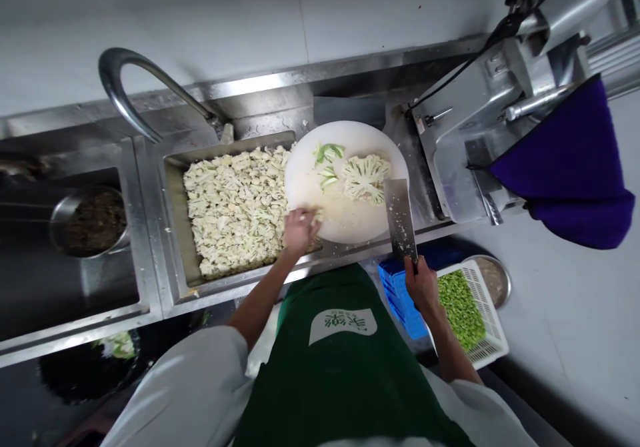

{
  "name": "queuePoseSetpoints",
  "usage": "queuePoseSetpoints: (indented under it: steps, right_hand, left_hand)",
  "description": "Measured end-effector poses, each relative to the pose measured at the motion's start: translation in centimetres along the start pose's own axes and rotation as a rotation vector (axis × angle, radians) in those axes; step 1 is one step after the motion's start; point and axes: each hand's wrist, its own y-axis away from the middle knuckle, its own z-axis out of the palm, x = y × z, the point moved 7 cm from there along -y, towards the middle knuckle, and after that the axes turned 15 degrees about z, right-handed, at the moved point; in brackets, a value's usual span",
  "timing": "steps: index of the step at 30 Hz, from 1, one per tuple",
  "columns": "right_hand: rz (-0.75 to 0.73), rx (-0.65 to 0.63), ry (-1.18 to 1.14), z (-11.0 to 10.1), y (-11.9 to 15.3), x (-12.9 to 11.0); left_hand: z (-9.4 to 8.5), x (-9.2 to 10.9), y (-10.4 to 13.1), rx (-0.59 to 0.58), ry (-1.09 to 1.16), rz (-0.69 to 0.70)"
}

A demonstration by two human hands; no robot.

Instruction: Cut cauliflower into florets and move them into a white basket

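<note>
My right hand [423, 283] is closed round the handle of a cleaver [400, 217]. Its broad blade, dotted with white crumbs, overlaps the right edge of the round white cutting board [340, 223]. A halved cauliflower [367, 177] lies on the board just left of the blade, cut face up. Green leaf trimmings [327, 163] are beside it. Over the board's lower left edge, my left hand [299, 231] has its fingers curled, with pale cauliflower pieces [317, 215] at the fingertips, slightly blurred. Cut cauliflower florets [237, 207] fill the sink basin directly left of the board.
A curved faucet [145, 67] arches over the basins. In the left sink sits a metal pot [60, 223]. At right stand a slicing machine [460, 167] with a purple cloth [570, 167], and below it a white basket [493, 330] of chopped greens, beside blue crates [405, 303].
</note>
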Motion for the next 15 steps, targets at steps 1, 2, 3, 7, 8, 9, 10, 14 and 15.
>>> queuePoseSetpoints:
  steps: [1,2,3,7,8,9,10,14,15]
  right_hand:
    - [0.017,-0.007,-0.007,0.1,0.0,0.3]
    - [0.035,-0.012,-0.013,0.0,0.0,0.5]
    - [0.05,-0.013,-0.018,0.0,-0.1,0.8]
    - [0.097,0.024,-0.033,-0.6,-0.7,1.9]
    - [0.108,0.04,-0.042,-0.8,-0.9,2.2]
    - [0.117,0.058,-0.054,-1.0,-1.0,2.6]
    - [0.119,0.073,-0.07,-1.2,-1.1,2.9]
    - [0.109,0.107,-0.131,-1.3,-0.7,4.5]
    - [0.114,0.111,-0.143,-1.2,-0.5,5.0]
  left_hand:
    - [-2.0,-2.3,1.5,0.046,-0.035,-0.071]
    - [-3.9,-4.3,2.7,0.086,-0.089,-0.154]
    - [-5.6,-6.0,3.5,0.119,-0.142,-0.232]
    - [-7.6,-6.2,-0.9,0.21,-0.091,-0.229]
    - [-6.8,-4.8,-3.9,0.221,-0.004,-0.148]
    - [-5.7,-3.0,-7.5,0.221,0.093,-0.06]
    - [-4.3,-1.1,-11.3,0.212,0.177,0.01]
    - [3.3,5.7,-26.0,-0.001,0.385,0.113]
    - [5.6,7.0,-28.5,-0.134,0.399,0.087]
